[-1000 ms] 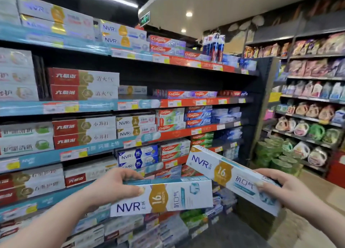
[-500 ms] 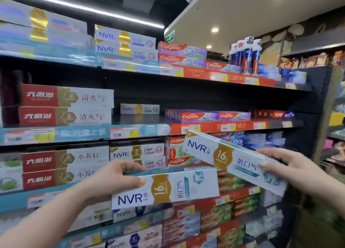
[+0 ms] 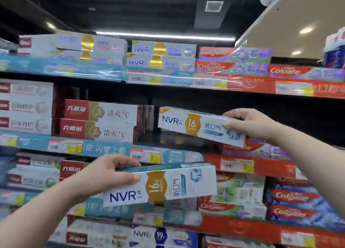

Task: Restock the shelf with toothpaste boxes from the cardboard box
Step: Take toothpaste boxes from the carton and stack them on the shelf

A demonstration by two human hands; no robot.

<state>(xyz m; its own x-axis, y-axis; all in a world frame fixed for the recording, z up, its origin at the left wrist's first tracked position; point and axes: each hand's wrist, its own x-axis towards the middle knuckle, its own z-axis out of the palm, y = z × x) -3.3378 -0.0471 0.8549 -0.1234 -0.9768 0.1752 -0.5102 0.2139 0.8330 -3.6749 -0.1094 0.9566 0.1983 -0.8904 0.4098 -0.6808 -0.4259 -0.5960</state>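
Note:
My right hand point(image 3: 253, 123) grips the right end of a white NVR toothpaste box point(image 3: 190, 123) with a gold "16" band. That box hangs slightly tilted in front of the dark gap on the second shelf point(image 3: 112, 150), right of the red and white boxes point(image 3: 100, 120). My left hand point(image 3: 110, 173) holds a second, identical NVR box point(image 3: 168, 184) by its left end, lower down, in front of the third shelf level. The cardboard box is out of view.
The top shelf point(image 3: 168, 79) carries NVR boxes point(image 3: 160, 57) and Colgate boxes point(image 3: 233, 61). Colgate stock point(image 3: 291, 203) fills the lower right shelves. Red and white boxes point(image 3: 26, 106) are stacked at the left. A white ceiling panel point(image 3: 298, 14) slopes overhead at right.
The view has tilted up and closer to the shelves. My right hand has lifted its NVR box up and left to the gap on the second shelf. The left hand holds its box about as before.

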